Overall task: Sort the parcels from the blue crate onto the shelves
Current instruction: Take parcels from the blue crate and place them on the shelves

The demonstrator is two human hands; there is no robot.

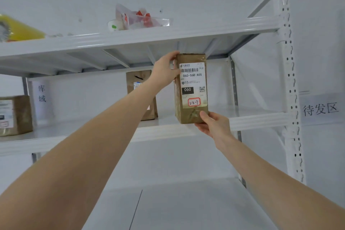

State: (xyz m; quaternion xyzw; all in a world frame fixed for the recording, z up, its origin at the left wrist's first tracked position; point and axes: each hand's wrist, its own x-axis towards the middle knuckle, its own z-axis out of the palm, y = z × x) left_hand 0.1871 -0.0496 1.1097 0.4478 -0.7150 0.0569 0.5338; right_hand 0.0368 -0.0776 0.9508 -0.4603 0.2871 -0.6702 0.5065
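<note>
A brown cardboard parcel (191, 87) with a white shipping label and a red-framed "3-2-7" sticker stands upright at the front edge of the middle shelf (261, 119). My left hand (165, 70) grips its upper left corner, fingers curled over the top. My right hand (212, 124) holds its lower right corner from below, thumb on the front face. Whether its base rests on the shelf or hovers just above, I cannot tell. The blue crate is out of view.
Another brown parcel (141, 89) stands further back on the same shelf, and a third (15, 115) sits at the far left. The top shelf (168, 33) carries a yellow bag (22, 28) and a clear packet (141, 18). A white perforated upright (291, 80) bounds the right side. A lower shelf (177, 201) lies below.
</note>
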